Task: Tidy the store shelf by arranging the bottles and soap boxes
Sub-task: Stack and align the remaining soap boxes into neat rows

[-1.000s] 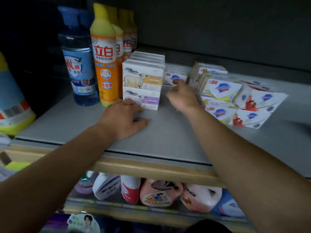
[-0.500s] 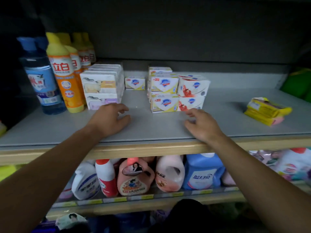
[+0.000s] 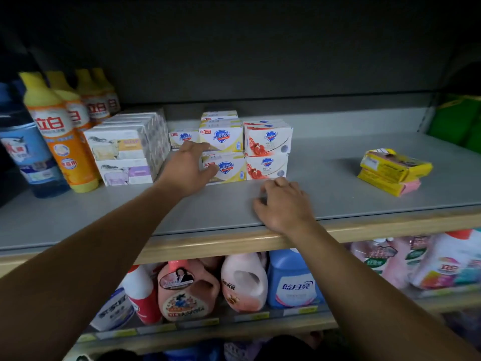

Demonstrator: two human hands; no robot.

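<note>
Left hand (image 3: 188, 169) reaches in over the grey shelf (image 3: 338, 183), fingers straight and spread, held against the left face of the yellow Safeguard boxes (image 3: 222, 153); thumb lies across the lower box front. It curls round nothing. Whether the fingertips press the cardboard or only brush it cannot be told.

Right hand (image 3: 282, 203) rests near the shelf's front edge, fingers bent with the tips down on the surface, gripping nothing. It sits just before the red Safeguard boxes (image 3: 266, 152), apart from them.

Both Safeguard stacks stand two high, side by side and touching. Further boxes sit behind them (tops only show, count unclear). A single small Safeguard box (image 3: 182, 138) stands farther back at left, partly hidden by the left hand's fingers.

Left of that hand: a block of white sheep-print soap boxes (image 3: 125, 155), two high, rows running back; print too blurred to read. Next left, a file of yellow-capped orange bottles (image 3: 58, 136), the rear ones half hidden behind the front one. A blue bottle (image 3: 28, 155) stands at the far left, its cap in shadow and cut by the frame edge.

Well apart to the right, a loose pile of yellow soap packets (image 3: 393, 169), askew, with a pink one underneath. Something green (image 3: 458, 121) in the far right corner, too dark to make out.

Lower shelf: detergent jugs (image 3: 242, 280), partly masked by both forearms.
</note>
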